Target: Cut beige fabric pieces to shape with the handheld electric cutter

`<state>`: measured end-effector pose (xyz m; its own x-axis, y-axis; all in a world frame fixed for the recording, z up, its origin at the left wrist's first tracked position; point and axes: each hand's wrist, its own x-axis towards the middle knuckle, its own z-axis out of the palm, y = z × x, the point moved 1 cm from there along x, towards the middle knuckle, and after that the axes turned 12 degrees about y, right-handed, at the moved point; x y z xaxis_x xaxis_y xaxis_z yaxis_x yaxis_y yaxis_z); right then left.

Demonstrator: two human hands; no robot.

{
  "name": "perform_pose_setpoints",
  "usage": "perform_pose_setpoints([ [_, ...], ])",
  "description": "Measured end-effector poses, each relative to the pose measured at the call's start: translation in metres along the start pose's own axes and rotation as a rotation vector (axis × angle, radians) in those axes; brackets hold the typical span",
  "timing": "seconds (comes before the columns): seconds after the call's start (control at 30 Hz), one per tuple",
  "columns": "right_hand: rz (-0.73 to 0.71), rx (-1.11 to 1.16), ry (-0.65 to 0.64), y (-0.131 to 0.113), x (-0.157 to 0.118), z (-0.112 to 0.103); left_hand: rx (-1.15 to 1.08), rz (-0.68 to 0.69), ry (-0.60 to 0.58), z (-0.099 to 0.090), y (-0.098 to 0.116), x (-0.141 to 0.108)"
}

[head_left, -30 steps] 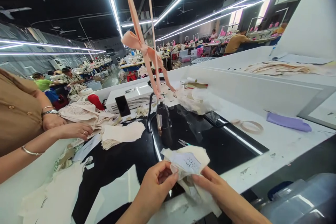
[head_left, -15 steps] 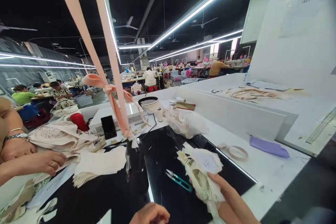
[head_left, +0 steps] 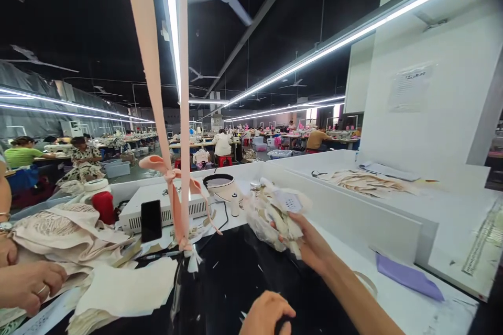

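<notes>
My right hand [head_left: 310, 241] is closed around a bundle of cream fabric pieces [head_left: 283, 222] with a printed paper label [head_left: 291, 200] on top. That bundle is against a clear plastic bag [head_left: 257, 225] at the far side of the black work surface [head_left: 228, 282]. Low in the middle, my left hand [head_left: 267, 314] has its fingers curled over the thread snips [head_left: 243, 316]; only the metal tips show, and whether it grips them is hidden.
At left, a co-worker's hands [head_left: 31, 282] rest by piled fabric [head_left: 63, 230] and a cream stack [head_left: 126, 288]. Peach straps [head_left: 184, 115] hang down in front. A phone [head_left: 151, 220], a thread cone [head_left: 234, 204] and a purple cloth [head_left: 408, 275] lie around the surface.
The view has tilted upward. My right hand has carried the fabric bundle away from me to the plastic bag. My left hand has moved right, over the snips.
</notes>
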<state>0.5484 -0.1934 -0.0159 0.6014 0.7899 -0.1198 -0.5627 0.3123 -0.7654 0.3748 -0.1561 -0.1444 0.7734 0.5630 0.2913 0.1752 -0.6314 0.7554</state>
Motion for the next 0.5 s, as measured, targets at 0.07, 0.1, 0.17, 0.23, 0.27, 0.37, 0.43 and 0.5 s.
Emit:
perform_pose_setpoints([
  [0.07, 0.042, -0.074, -0.016, 0.02, 0.015, 0.018, 0.035, 0.006, 0.146, -0.002, 0.001, 0.011],
  [0.1, 0.058, -0.11, 0.006, 0.03, 0.023, 0.022, 0.059, -0.011, 0.206, -0.005, 0.003, 0.015],
  [0.17, 0.067, -0.166, 0.087, 0.042, 0.037, 0.022, 0.126, -0.042, 0.289, -0.011, 0.007, 0.024],
  [0.23, 0.023, -0.172, 0.2, 0.04, 0.048, 0.01, 0.216, -0.054, 0.334, -0.015, 0.013, 0.036],
  [0.27, -0.016, -0.156, 0.252, 0.034, 0.051, 0.001, 0.285, -0.058, 0.345, -0.015, 0.017, 0.043],
  [0.37, -0.124, -0.086, 0.356, 0.006, 0.05, -0.03, 0.511, -0.086, 0.364, -0.007, 0.028, 0.07],
  [0.43, -0.147, -0.051, 0.384, -0.008, 0.041, -0.047, 0.584, -0.096, 0.359, 0.005, 0.036, 0.09],
  [0.5, -0.124, -0.03, 0.391, -0.013, 0.03, -0.06, 0.59, -0.081, 0.347, 0.016, 0.045, 0.111],
])
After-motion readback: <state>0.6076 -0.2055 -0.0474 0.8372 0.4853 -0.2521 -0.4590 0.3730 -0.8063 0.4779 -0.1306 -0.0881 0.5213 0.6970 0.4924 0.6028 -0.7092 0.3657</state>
